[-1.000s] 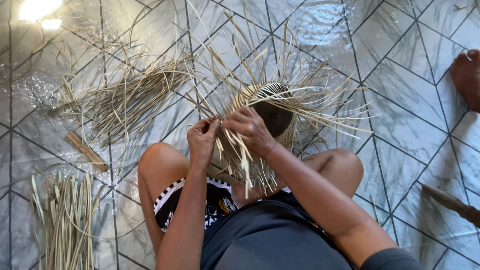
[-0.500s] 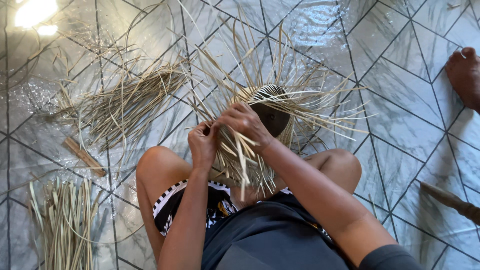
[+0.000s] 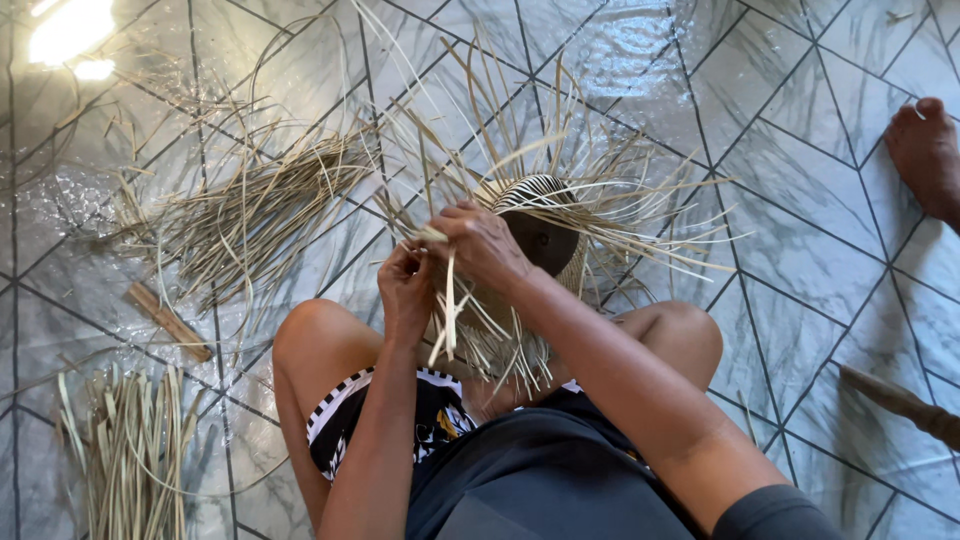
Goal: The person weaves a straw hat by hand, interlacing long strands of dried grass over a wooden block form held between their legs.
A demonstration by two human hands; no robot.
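On the grey tiled floor (image 3: 800, 150) at our left lie loose dry straw strips (image 3: 240, 215), unused. Our left hand (image 3: 405, 290) pinches a pale strip; our right hand (image 3: 480, 245) grips strands at the half-woven straw basket (image 3: 545, 235) between our knees, its body formed, many ends still unwoven.
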